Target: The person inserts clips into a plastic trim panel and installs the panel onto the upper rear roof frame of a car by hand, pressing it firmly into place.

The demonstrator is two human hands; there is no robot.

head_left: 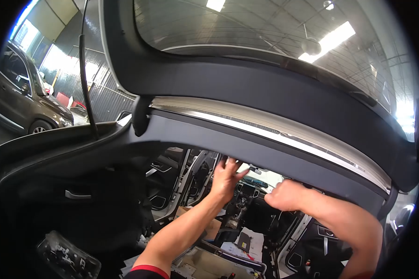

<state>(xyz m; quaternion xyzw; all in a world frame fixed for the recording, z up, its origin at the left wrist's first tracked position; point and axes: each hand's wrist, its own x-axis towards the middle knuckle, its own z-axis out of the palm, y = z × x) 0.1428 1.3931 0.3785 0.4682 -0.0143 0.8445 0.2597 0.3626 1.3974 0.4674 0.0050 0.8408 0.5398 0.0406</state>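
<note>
Both of my arms reach up into the open rear of a car, under a grey trim panel [219,139] along the back edge of the roof. My left hand [226,180] is raised at the lower edge of this panel, its fingers apart and their tips partly hidden there. Further right, my right hand [285,195] is closed into a fist just below the same panel. Whatever the fist may hold does not show. Overhead hangs the raised tailgate [265,83] with its dark inner lining and glass.
A gas strut [84,79] stands at the left. Inside the stripped cabin are a centre console [241,207], papers [235,247] and a cardboard box [212,229]. A black part [69,256] lies at the lower left. A brown car [30,97] is parked outside.
</note>
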